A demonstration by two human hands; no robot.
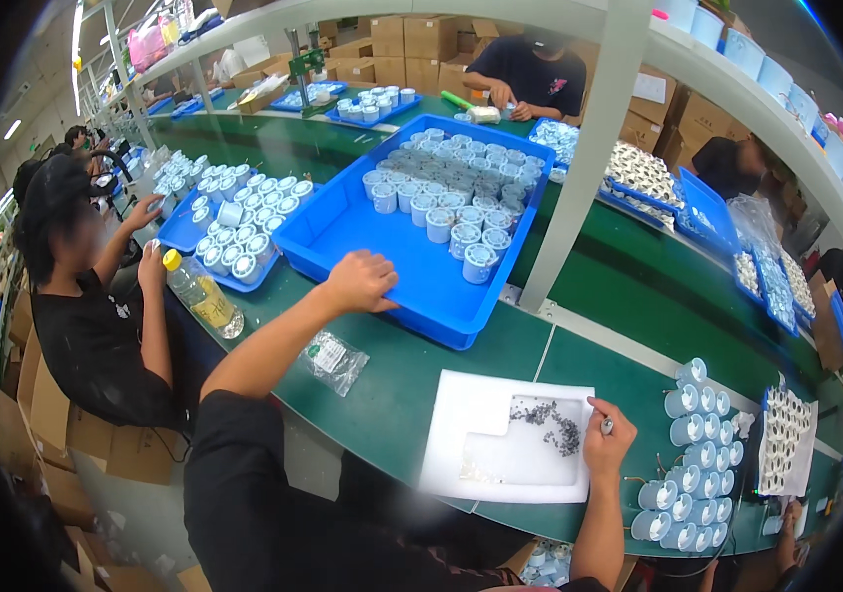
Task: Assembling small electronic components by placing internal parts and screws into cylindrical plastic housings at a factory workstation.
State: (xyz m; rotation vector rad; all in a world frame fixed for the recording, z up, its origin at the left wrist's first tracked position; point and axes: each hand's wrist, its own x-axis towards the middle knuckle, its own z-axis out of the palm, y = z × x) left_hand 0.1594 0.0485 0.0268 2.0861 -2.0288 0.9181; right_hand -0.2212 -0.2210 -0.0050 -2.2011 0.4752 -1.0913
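My left hand [362,281] is closed over the near rim of a large blue tray [342,237]. Rows of light-blue cups [438,223] with white and clear tops fill the tray's far and right parts. At the right edge of a white foam tray [451,414], my right hand [609,439] is closed around a small tool with a silvery end [607,426]; the rest of it is hidden by the fingers. Small dark parts [564,434] lie scattered in the foam tray's recess, with a few tiny pale bits near its lower left corner.
Pale-blue cups [699,454] stand in rows at the right. A clear plastic bag [332,361] and a yellow-capped bottle [204,296] lie left of me. A co-worker [76,276] sits at the left beside cup-filled trays. A white post [584,163] rises behind the bench.
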